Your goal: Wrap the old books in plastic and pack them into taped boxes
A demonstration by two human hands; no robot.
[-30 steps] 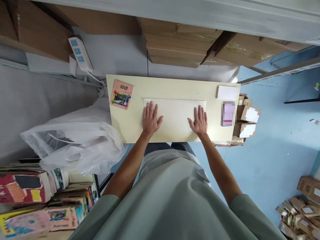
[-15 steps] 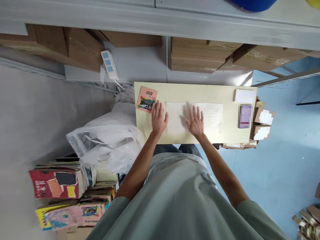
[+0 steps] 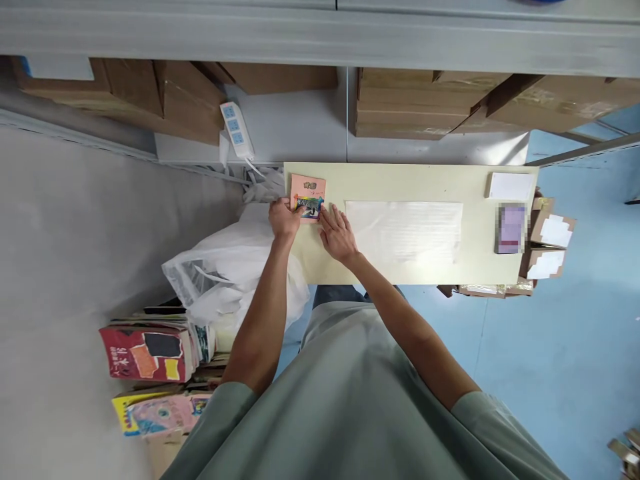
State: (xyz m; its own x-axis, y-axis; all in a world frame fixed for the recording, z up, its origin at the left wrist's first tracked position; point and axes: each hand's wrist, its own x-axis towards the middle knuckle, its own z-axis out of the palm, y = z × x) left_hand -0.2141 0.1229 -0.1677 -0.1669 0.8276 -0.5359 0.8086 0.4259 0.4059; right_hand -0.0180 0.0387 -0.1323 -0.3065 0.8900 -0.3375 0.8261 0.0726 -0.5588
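A small pink book with a dark picture on its cover lies at the left end of the cream table. My left hand has closed on the book's left edge, thumb over the cover. At the lower right corner of the book, my right hand rests with its fingers stretched out and their tips at the edge. A thin, pale sheet lies flat on the table, just right of my right hand.
A white box and a purple, blurred-out item sit at the table's right end. Left of the table are a white plastic bag and stacked books. Cardboard boxes and a power strip stand on the shelf behind.
Both hands have shifted left; the right one has left the pale sheet for the pink book. My left hand has taken hold of the book's left edge, and the book sits straighter.
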